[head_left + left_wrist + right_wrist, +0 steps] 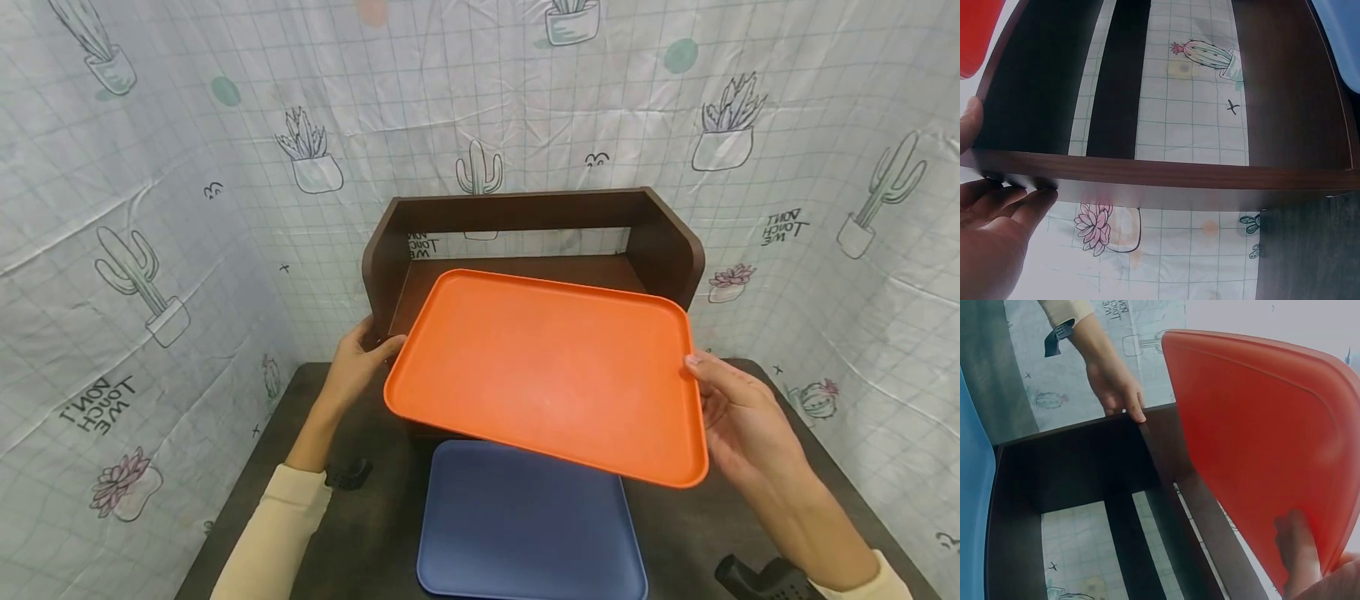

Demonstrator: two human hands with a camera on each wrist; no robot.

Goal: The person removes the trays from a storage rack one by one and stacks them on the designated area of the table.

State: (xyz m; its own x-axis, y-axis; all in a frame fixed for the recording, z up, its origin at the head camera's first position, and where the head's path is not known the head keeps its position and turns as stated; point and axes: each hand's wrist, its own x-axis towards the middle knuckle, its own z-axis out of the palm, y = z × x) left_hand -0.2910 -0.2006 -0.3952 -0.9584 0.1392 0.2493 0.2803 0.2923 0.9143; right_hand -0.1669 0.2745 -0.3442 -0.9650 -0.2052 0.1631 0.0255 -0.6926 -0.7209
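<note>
**Flat orange plastic tray (540, 375) held slantwise before a dark brown wooden shelf (517, 212)**

At the left, my left hand (352, 357) gripped the shelf's side panel, thumb at its front edge and fingers against the outer face. It had hold of nothing else; in the left wrist view a gap parted its thumb from the orange tray.

The tray came next, between my hands and in front of the shelf's opening, hiding the lower part. Its long axis ran roughly from one hand toward the other, across the shelf's front, with the right end lower in my view.

At the right, my right hand (738, 404) pinched the short right rim, thumb on the upper face, fingers curled underneath. It was the nearer hand, the only one touching the tray.

Below, a rounded-corner dark blue tray (525, 529) lay on the dark tabletop (678, 533). White gridded fabric sheets (225, 158), printed with potted cacti and succulents, hung at left, back and right.
</note>
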